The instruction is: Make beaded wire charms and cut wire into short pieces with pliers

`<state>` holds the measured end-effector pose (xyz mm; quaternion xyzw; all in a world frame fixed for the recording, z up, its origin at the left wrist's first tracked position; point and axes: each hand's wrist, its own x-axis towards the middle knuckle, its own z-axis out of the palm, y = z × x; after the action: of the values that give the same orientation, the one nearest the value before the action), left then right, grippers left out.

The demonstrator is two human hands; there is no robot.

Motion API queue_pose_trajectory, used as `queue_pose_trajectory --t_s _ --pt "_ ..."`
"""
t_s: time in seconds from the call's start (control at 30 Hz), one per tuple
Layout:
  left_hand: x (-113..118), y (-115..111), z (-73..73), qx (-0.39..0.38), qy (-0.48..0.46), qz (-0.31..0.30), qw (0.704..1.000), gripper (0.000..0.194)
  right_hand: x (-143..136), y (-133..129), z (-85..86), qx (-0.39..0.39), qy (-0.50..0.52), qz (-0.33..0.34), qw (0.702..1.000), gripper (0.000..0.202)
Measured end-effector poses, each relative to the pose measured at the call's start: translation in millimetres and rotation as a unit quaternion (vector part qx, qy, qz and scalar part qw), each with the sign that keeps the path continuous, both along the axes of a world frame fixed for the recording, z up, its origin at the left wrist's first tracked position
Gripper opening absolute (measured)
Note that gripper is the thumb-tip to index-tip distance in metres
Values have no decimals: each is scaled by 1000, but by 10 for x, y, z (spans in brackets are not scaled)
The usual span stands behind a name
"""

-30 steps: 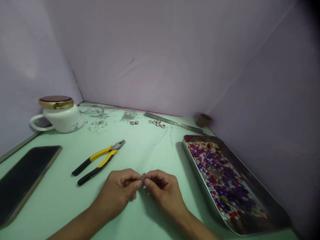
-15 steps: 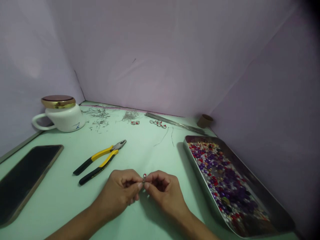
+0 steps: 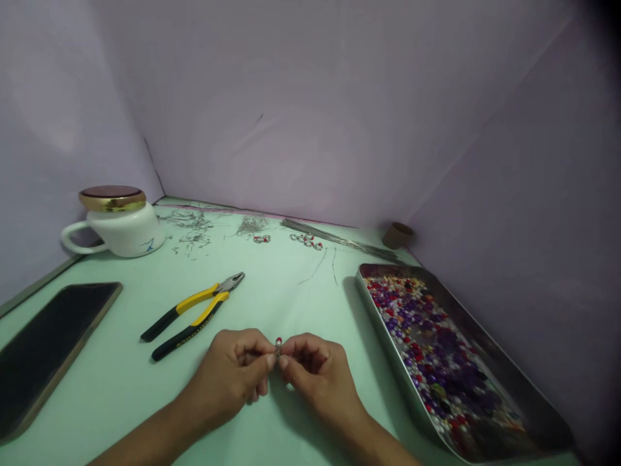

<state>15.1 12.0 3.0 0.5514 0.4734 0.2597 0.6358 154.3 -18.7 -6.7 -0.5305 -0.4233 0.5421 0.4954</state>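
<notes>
Between my fingertips is a small beaded wire ring (image 3: 278, 344) with a red bead and pale beads at its top. My left hand (image 3: 240, 366) pinches its left side between thumb and forefinger. From the other side, my right hand (image 3: 317, 369) grips it the same way, the two thumbs almost meeting. The lower part of the ring is hidden by the fingers. Pliers (image 3: 201, 310) with yellow and black handles lie on the table left of my hands, jaws pointing away to the right.
A metal tray (image 3: 395, 353) of mixed beads stands at right. Farther back lie finished-looking beaded pieces (image 3: 306, 241), a wire bundle (image 3: 339, 239), wire scraps (image 3: 191, 220) and a brown cup (image 3: 398, 235). At left are a lidded white mug (image 3: 127, 230) and a phone (image 3: 53, 349).
Almost nothing differs. Both hands and the beaded ring have shifted very slightly to the left, with the grip unchanged.
</notes>
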Motion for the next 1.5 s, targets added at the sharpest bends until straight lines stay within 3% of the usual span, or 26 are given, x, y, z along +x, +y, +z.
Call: queue_pose_trajectory --t_s 0.77,1.1,1.5 --pt "-7 -1 -21 23 7 -26 999 13 11 -22 2 23 -41 1 999 6" --pt "10 -30 6 95 43 -10 995 15 12 -31 -36 17 -52 -34 998 6" --pt "-26 -3 -53 75 6 -18 997 19 27 -21 -6 41 -78 -17 996 5"
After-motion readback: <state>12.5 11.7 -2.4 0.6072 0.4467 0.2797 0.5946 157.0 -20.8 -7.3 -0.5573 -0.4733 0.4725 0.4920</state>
